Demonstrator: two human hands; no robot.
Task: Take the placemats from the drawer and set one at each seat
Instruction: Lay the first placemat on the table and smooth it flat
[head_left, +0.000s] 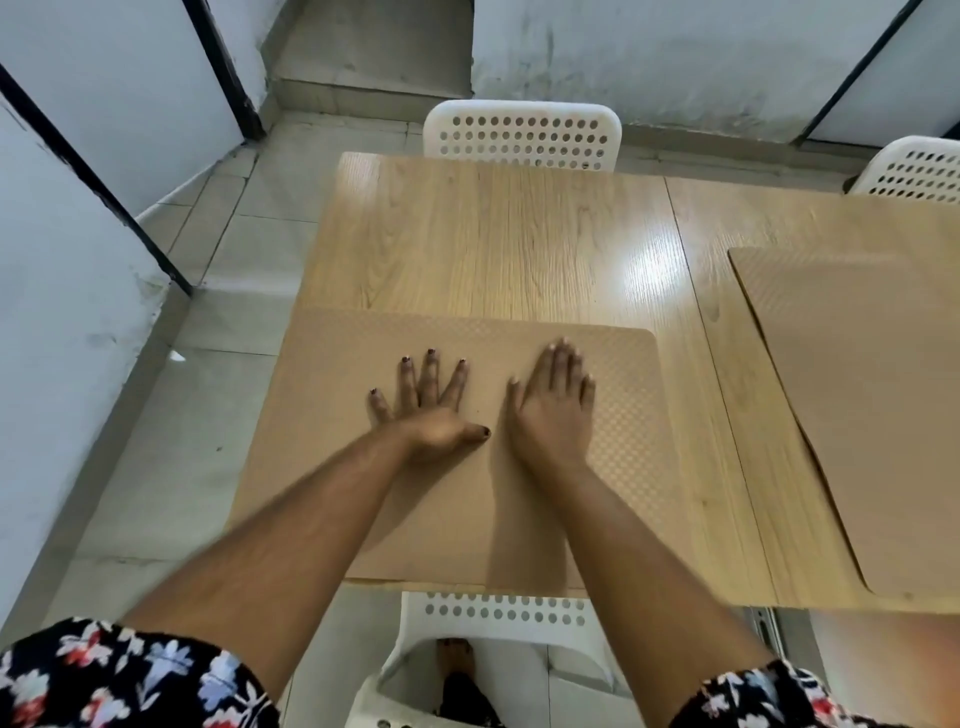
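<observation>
Step in hand, by judgement: smoothing a placemat (613, 415) flat at the near seat, table's 6 o'clock edge. Left hand (431, 410) pressed palm-down on mat, fingers straight and fanned; gripping nothing. Right hand (553, 405) likewise flat, fingers straight and close together; holding nothing. Mat's left edge apparently overhanging the table (493, 234) at 9 o'clock; probably needs a nudge toward 3 o'clock.

Second placemat (857, 415) already lying at 3 o'clock, well apart from the first. Far chair (522, 135) at 12 o'clock and another chair (914, 171) at 1 o'clock: no mats before them yet. Next move likely calls for fetching more mats.

Drawer not in view. Second mat cut off by frame edge. Near chair (493, 616) mostly hidden under table and arms. Mat count remaining: cannot tell.
</observation>
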